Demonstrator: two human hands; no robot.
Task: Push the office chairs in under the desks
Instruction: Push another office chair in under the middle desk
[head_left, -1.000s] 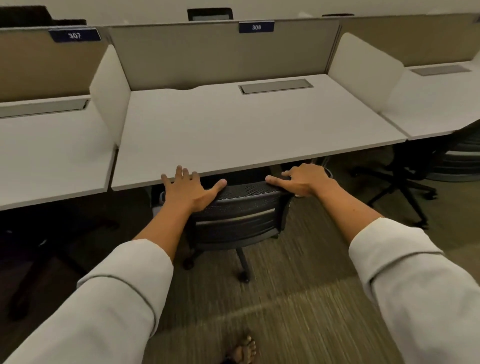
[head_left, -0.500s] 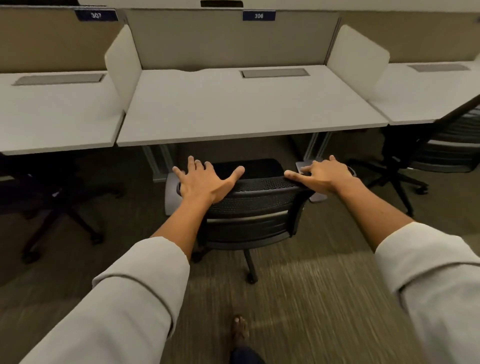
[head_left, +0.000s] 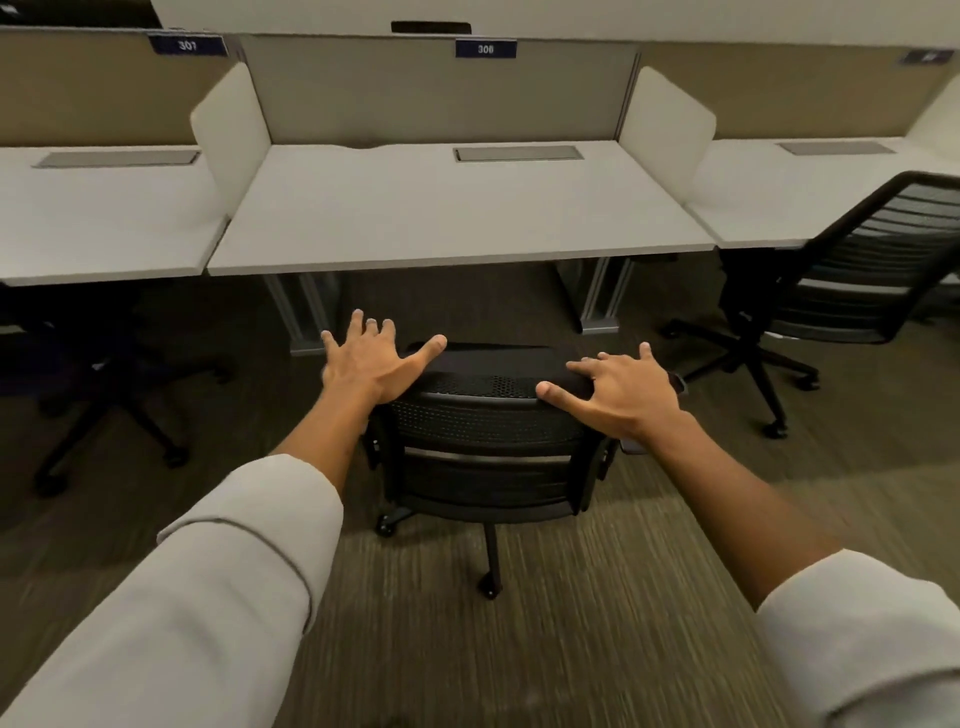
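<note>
A black mesh office chair (head_left: 488, 421) stands on the carpet in front of the white desk (head_left: 457, 218) labelled 306, its backrest toward me. A strip of floor shows between the chair and the desk's front edge. My left hand (head_left: 371, 364) rests its palm on the backrest's top left corner, fingers spread wide and pointing at the desk. My right hand (head_left: 618, 392) lies flat on the top right of the backrest, fingers apart. Neither hand curls around the frame.
A second black chair (head_left: 857, 270) stands angled out from the right desk (head_left: 779, 197). A dark chair (head_left: 104, 374) sits in shadow under the left desk (head_left: 104, 218). Metal desk legs (head_left: 306, 312) flank the opening under desk 306. White dividers separate the desks.
The chair top met the desk edge in view a second ago; now floor shows between them and the view has drawn back. Both hands have loosened, with fingers spread.
</note>
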